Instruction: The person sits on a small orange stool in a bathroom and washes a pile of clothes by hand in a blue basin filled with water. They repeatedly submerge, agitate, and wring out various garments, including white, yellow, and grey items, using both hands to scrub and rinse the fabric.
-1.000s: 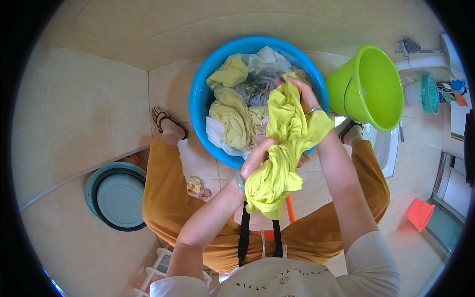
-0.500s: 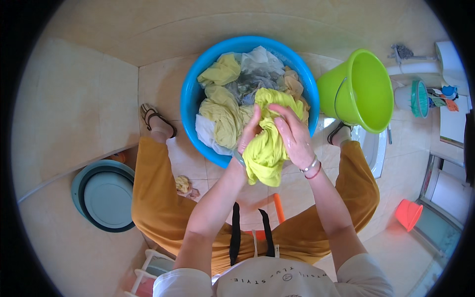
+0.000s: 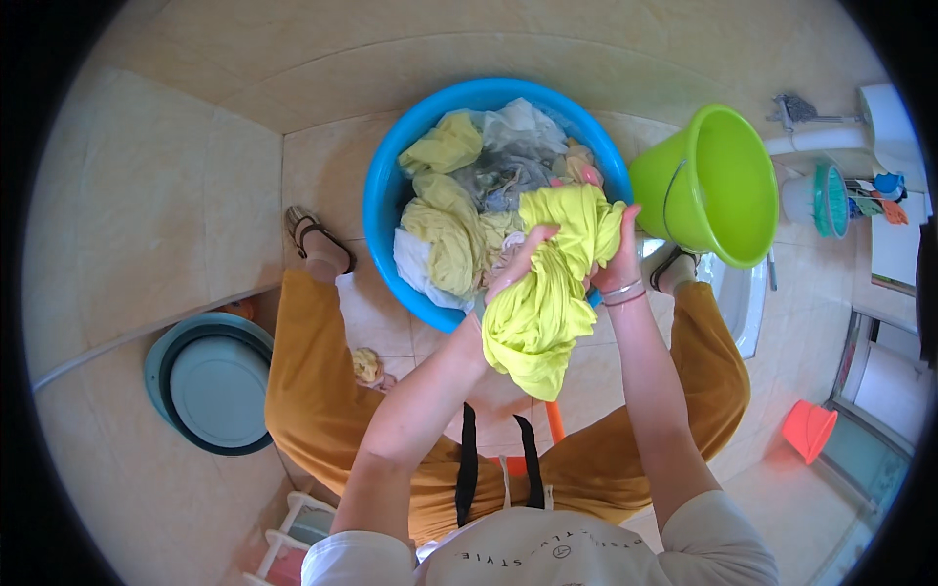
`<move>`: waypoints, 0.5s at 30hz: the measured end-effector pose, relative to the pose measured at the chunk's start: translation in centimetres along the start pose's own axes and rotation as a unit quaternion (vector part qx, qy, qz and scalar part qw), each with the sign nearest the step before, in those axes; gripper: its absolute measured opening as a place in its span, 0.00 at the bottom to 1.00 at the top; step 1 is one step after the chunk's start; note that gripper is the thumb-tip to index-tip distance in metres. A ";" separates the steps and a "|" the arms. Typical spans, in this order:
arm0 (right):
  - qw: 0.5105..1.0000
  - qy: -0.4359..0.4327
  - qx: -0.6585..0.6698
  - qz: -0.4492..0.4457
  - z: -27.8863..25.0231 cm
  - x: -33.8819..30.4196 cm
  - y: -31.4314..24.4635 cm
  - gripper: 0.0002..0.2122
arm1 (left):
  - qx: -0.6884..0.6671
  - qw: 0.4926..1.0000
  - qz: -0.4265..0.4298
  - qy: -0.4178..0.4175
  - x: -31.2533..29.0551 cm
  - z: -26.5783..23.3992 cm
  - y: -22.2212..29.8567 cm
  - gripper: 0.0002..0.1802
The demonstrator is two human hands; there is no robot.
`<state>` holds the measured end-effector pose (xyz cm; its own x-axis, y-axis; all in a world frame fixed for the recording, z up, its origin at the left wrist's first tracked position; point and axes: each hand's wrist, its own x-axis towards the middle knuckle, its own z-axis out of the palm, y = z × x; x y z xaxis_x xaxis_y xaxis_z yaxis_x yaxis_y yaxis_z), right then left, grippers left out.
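A bunched bright yellow garment (image 3: pixel 537 327) hangs between my hands over the near edge of a blue basin (image 3: pixel 374 244). My left hand (image 3: pixel 520 266) grips its left side, with part of the fingers lost in the folds. On the right, my right hand (image 3: pixel 618 259) holds the cloth from beneath and beside it, thumb pointing up; most of its fingers are covered. Inside the basin lie wet clothes: pale yellow cloth (image 3: pixel 440 234), white cloth (image 3: pixel 420 266), grey cloth (image 3: pixel 503 181) and some beige pieces.
A lime green bucket (image 3: pixel 738 186) leans tilted at the basin's right. A grey-green collapsible tub (image 3: pixel 220 391) rests at the left. Small crumpled cloth (image 3: pixel 366 366) lies on the tiles by my left leg. A red bucket (image 3: pixel 808 430) stands far right.
My right hand has slid from on top of the yellow garment to its right side and underneath. The garment has spread wider and hangs lower toward me.
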<state>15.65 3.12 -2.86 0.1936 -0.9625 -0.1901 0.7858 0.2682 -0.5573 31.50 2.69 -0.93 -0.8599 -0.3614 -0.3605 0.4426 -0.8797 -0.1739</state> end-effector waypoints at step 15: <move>0.937 -0.138 -0.253 0.195 4.0 5.4 -4.7 0.20 | 0.418 0.902 0.065 0.085 -0.3 1.6 3.4 0.26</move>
<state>15.35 -3.47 2.01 0.6088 -0.7417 -0.2816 0.2577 0.5206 -0.8140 32.87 -0.73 0.07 -0.7313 -0.4889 -0.4756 0.1292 -0.7840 0.6072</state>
